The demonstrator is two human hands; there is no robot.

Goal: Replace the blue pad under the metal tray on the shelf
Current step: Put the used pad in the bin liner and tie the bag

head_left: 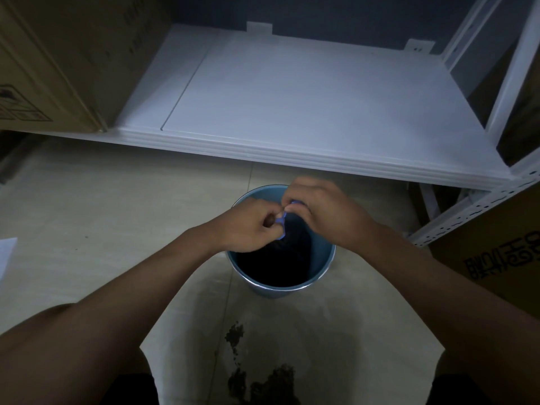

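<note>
Hiding blue pad (281,222): both hands' fingers (287,204).

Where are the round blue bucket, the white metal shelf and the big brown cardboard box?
Round blue bucket (323,260): head view, inner right wall.
White metal shelf (292,112): head view, bare top.
Big brown cardboard box (58,59): head view, side face.

Above the round blue plastic bucket (282,267), the left hand (248,226) and right hand (324,213) pinch a crumpled blue pad (280,222); the white metal shelf (292,112) lies beyond the bucket.
</note>
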